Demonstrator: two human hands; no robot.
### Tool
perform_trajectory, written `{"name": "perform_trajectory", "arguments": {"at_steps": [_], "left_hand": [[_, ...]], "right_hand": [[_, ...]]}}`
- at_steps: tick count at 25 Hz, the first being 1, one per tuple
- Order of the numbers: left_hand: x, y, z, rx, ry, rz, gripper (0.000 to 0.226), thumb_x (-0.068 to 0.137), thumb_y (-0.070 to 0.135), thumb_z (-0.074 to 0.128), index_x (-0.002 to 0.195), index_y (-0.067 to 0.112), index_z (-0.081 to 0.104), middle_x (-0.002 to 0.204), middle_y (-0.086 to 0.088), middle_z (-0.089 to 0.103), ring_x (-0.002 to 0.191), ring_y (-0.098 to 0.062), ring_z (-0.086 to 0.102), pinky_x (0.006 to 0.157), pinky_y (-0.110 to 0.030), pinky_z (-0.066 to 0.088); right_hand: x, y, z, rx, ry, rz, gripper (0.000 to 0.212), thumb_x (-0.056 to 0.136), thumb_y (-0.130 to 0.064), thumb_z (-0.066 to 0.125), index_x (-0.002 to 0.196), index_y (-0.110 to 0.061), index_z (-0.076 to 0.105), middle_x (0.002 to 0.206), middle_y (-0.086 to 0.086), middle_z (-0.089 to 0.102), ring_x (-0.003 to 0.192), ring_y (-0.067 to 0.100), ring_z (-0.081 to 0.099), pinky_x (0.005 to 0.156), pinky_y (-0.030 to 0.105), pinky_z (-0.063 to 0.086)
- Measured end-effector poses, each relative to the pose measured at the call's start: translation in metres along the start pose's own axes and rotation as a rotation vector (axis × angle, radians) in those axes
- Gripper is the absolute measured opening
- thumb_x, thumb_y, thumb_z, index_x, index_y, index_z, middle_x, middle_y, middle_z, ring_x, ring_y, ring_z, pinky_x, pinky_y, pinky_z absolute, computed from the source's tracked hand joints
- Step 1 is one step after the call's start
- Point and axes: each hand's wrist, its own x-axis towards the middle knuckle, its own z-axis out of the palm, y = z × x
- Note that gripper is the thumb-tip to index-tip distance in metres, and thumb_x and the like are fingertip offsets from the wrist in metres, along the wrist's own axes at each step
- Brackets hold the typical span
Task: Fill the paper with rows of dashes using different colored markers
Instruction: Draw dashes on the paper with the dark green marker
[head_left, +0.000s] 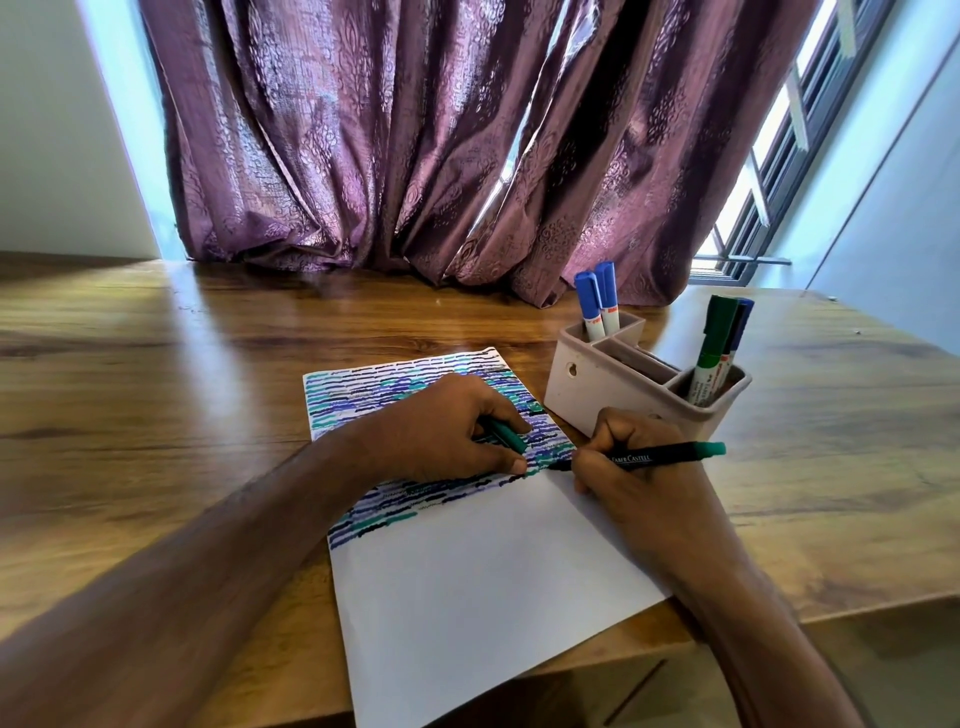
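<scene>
A white sheet of paper (467, 582) lies on the wooden table (156, 364). Its far half carries rows of blue, teal and dark dashes; its near half is blank. My right hand (639, 488) grips a dark pen with a teal end (660, 456), tip down at the right end of the lowest dash rows. My left hand (441, 431) rests on the dashed part of the sheet and holds the teal pen cap (506, 434) between its fingers.
A beige organiser (597, 384) stands just beyond my right hand, with two blue-capped markers (597, 301) in the back slot and a green and a blue marker (719, 348) in the front one. A purple curtain (415, 145) hangs behind the table.
</scene>
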Motion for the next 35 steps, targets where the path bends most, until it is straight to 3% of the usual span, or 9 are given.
{"name": "perform_trajectory", "arguments": {"at_steps": [6,14,21,25,27,30,32,35], "left_hand": [[0.0,-0.001,0.0,0.004,0.001,0.001,0.045,0.084,0.039,0.073,0.126,0.025,0.065,0.12,0.005,0.067,0.099,-0.003,0.06,0.077,-0.008,0.044],[0.0,-0.001,0.0,0.012,0.016,0.023,0.045,0.083,0.039,0.074,0.125,0.026,0.066,0.114,0.009,0.068,0.09,0.004,0.058,0.068,-0.003,0.039],[0.0,-0.003,0.001,0.026,0.009,0.016,0.045,0.083,0.041,0.074,0.125,0.027,0.066,0.113,0.01,0.067,0.09,0.005,0.058,0.069,-0.003,0.039],[-0.001,-0.003,0.002,-0.007,0.037,0.048,0.037,0.09,0.041,0.065,0.123,0.025,0.067,0.11,0.009,0.067,0.095,-0.001,0.059,0.076,-0.014,0.047],[-0.002,-0.003,0.0,-0.08,0.09,0.076,0.028,0.098,0.031,0.055,0.121,0.022,0.068,0.104,0.011,0.066,0.095,-0.002,0.058,0.081,-0.019,0.047],[-0.003,-0.002,-0.007,-0.177,0.132,0.139,0.026,0.099,0.014,0.055,0.119,0.018,0.07,0.097,0.011,0.069,0.09,0.0,0.06,0.079,-0.013,0.047],[-0.005,-0.001,-0.008,-0.291,0.11,0.15,0.022,0.096,0.007,0.056,0.113,0.013,0.07,0.091,0.002,0.07,0.08,-0.001,0.061,0.074,-0.017,0.05],[-0.008,0.001,-0.009,-0.4,0.086,0.169,0.019,0.096,0.0,0.055,0.109,0.006,0.067,0.088,-0.004,0.066,0.076,-0.004,0.059,0.072,-0.021,0.051]], "right_hand": [[0.0,-0.001,-0.001,0.003,0.0,0.009,0.021,0.084,-0.019,0.064,0.064,-0.017,0.06,0.067,-0.009,0.066,0.075,0.001,0.063,0.06,0.025,0.058],[-0.001,0.001,-0.001,0.026,0.007,0.011,0.018,0.082,-0.022,0.063,0.065,-0.017,0.06,0.068,-0.006,0.068,0.076,0.005,0.064,0.059,0.027,0.059],[0.0,0.001,-0.002,0.005,0.007,0.004,0.022,0.085,-0.017,0.064,0.064,-0.019,0.058,0.066,-0.009,0.065,0.071,0.002,0.061,0.054,0.019,0.053],[-0.001,0.002,-0.001,0.018,0.017,0.01,0.02,0.085,-0.018,0.064,0.066,-0.016,0.059,0.067,-0.007,0.065,0.073,0.004,0.062,0.061,0.024,0.057],[-0.001,0.006,-0.001,0.075,0.062,-0.035,0.015,0.084,-0.015,0.066,0.07,-0.014,0.061,0.074,-0.008,0.067,0.083,-0.001,0.063,0.068,0.015,0.056],[-0.002,0.007,-0.001,0.167,0.186,-0.117,0.006,0.082,-0.012,0.071,0.08,-0.012,0.066,0.089,-0.01,0.071,0.101,-0.003,0.062,0.078,0.002,0.047],[-0.005,0.005,-0.002,0.242,0.201,-0.143,0.01,0.083,-0.017,0.073,0.083,-0.009,0.067,0.09,-0.007,0.072,0.099,0.004,0.065,0.076,0.004,0.049],[-0.009,0.006,-0.002,0.368,0.144,-0.181,0.021,0.082,-0.026,0.069,0.086,-0.005,0.067,0.1,-0.015,0.07,0.099,0.011,0.066,0.072,0.022,0.06]]}}
